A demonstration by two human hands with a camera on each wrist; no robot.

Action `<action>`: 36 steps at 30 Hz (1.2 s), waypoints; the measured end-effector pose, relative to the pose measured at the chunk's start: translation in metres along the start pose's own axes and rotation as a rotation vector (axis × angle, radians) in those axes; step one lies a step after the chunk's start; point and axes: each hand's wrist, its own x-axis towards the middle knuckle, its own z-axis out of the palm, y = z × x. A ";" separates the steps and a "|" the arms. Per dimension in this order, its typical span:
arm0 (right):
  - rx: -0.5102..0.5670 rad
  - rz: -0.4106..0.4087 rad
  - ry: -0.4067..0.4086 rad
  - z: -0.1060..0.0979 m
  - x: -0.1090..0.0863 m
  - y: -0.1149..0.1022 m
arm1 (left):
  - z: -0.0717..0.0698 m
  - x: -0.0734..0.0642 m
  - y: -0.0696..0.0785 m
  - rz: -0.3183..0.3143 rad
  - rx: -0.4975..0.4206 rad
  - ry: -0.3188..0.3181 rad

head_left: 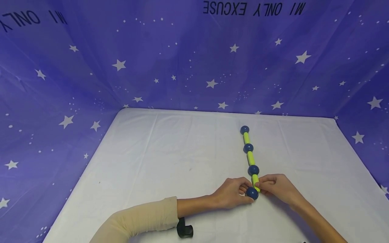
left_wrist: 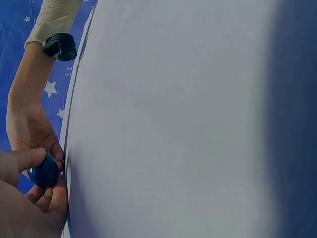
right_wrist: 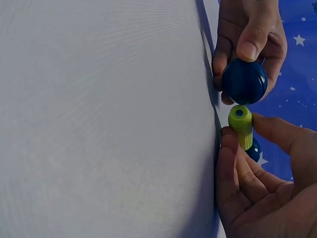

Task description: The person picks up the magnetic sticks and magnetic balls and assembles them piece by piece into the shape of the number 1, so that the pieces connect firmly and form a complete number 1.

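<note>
My left hand (head_left: 231,193) pinches a dark blue ball (head_left: 252,193) between thumb and fingers, low over the white table. Just right of it, my right hand (head_left: 279,187) pinches a yellow-green rod (head_left: 256,182) near its near end. That rod joins a line of blue balls and yellow-green rods running away to the far ball (head_left: 244,129). In the right wrist view the rod's end (right_wrist: 239,113) shows a small round spot, facing the held ball (right_wrist: 244,82) with the two close together. The left wrist view shows the ball (left_wrist: 44,171) under the left thumb.
A white cloth (head_left: 182,145) covers the table. A purple-blue curtain with white stars (head_left: 194,67) stands behind and at both sides. A black strap-like piece (head_left: 184,228) shows beside the left sleeve (head_left: 146,216).
</note>
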 end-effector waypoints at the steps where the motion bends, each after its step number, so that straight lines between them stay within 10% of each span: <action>1: -0.003 -0.001 -0.001 0.000 0.000 0.000 | 0.000 0.000 0.001 0.000 0.002 -0.004; 36: 0.023 -0.015 -0.038 -0.003 0.001 0.002 | 0.014 0.000 0.009 -0.016 -0.090 -0.022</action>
